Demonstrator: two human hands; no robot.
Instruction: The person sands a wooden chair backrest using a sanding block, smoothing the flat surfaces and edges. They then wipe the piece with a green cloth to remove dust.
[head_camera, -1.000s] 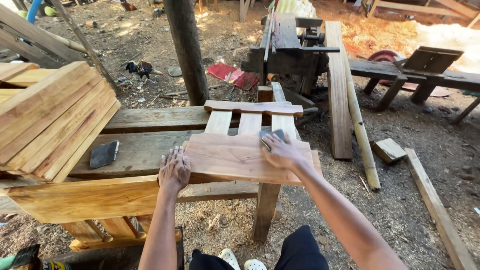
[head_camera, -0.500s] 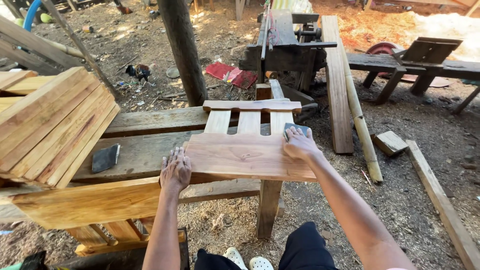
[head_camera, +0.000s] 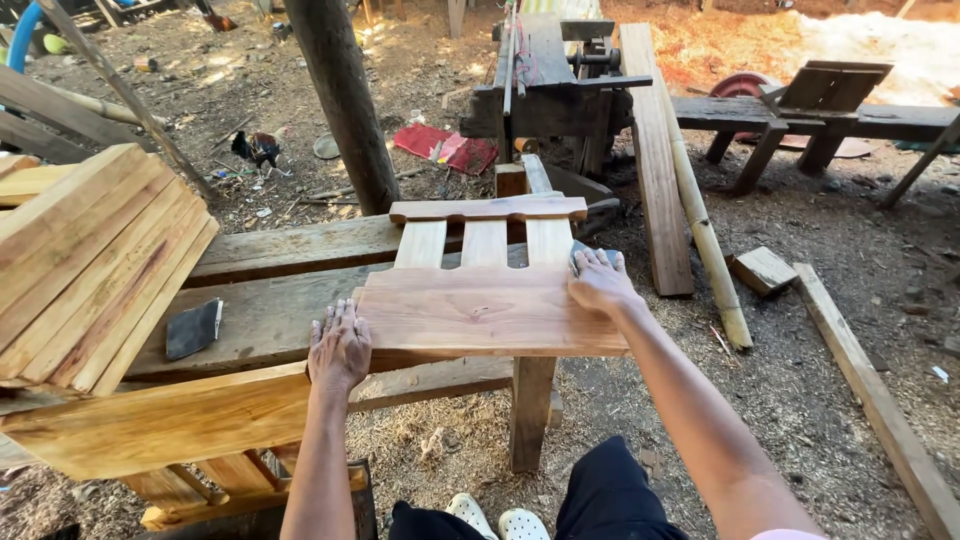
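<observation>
Pressing flat, the left hand (head_camera: 340, 350) lies with fingers spread on the near left edge of a wide wooden board (head_camera: 485, 312). That board rests across a slatted chair frame (head_camera: 487, 225) on the rough tabletop (head_camera: 270, 300). At the board's far right corner, the right hand (head_camera: 600, 283) covers a grey sanding pad (head_camera: 582, 252), fingers curled over it. A stack of planks (head_camera: 90, 265) sits to the left.

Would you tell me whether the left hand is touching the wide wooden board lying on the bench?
Touching. The head view shows the left hand pressed flat, palm down, on the left end of the wide wooden board, with no gap visible.
</observation>
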